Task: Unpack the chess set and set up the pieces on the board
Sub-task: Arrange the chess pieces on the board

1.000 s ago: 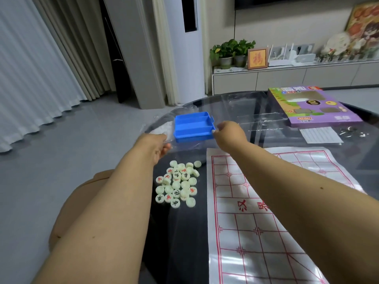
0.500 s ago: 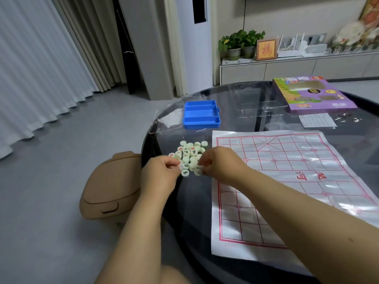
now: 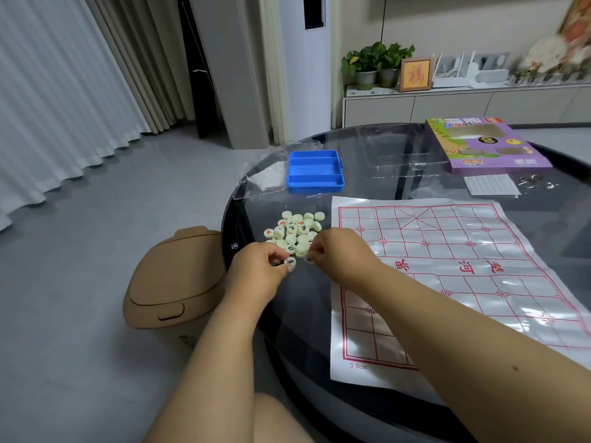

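Pieces (image 3: pixel 295 231) heap just far of both hands, left hand (image 3: pixel 259 270) pinching one disc (image 3: pixel 290 262), right hand (image 3: pixel 342 254) pinching another, paper board (image 3: pixel 463 273) immediately right of them.

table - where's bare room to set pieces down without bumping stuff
The whole board sheet is bare. Bare glass also lies between the blue tray and the piece pile. It is crowded where the left hand and right hand pinch pieces.

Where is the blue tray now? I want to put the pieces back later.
In the head view the blue tray sits at the table's far left, beyond the pile of pieces, beside a clear plastic bag.
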Demonstrator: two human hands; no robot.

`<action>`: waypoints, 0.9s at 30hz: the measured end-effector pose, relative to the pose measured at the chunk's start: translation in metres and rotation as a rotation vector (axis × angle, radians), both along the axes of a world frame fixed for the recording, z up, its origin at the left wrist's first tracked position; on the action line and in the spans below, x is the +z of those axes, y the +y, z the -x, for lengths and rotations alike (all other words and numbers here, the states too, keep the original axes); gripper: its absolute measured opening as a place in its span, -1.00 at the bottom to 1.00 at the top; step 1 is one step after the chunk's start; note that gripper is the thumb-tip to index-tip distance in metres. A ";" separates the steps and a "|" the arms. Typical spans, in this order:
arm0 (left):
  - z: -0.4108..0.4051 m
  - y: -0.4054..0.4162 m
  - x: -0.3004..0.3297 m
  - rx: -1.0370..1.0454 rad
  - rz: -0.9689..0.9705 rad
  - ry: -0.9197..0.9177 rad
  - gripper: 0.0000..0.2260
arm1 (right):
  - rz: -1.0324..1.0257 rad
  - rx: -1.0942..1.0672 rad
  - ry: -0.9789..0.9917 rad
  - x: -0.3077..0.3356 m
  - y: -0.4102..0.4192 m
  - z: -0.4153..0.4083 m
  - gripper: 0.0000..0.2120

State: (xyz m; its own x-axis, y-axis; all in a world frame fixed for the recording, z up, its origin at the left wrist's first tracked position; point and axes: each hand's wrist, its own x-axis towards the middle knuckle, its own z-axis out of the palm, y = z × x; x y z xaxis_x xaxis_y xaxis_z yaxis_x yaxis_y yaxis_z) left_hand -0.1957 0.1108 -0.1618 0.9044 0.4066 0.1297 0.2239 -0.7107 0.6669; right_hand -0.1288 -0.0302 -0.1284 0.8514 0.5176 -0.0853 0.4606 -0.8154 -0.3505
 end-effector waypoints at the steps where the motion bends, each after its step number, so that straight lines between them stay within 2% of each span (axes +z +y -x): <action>1: 0.001 0.002 0.001 -0.007 0.023 0.001 -0.86 | -0.016 -0.007 0.003 -0.001 -0.001 -0.001 -0.77; 5: 0.002 0.018 0.000 0.039 0.114 -0.071 -0.88 | -0.076 -0.050 -0.050 -0.006 -0.007 -0.003 -0.79; 11: -0.002 0.020 -0.002 0.020 0.028 -0.080 -0.81 | -0.224 -0.055 -0.138 -0.010 -0.002 -0.007 -0.76; 16: -0.003 0.019 0.000 0.003 -0.075 -0.052 -0.81 | -0.118 0.064 -0.229 -0.014 0.007 -0.008 -0.75; 23: -0.002 0.024 -0.001 -0.004 -0.044 -0.076 -0.82 | -0.082 0.096 -0.388 -0.020 0.006 -0.010 -0.81; 27: -0.002 0.029 -0.003 0.001 0.002 -0.094 -0.81 | -0.168 0.072 -0.302 -0.012 0.003 -0.011 -0.78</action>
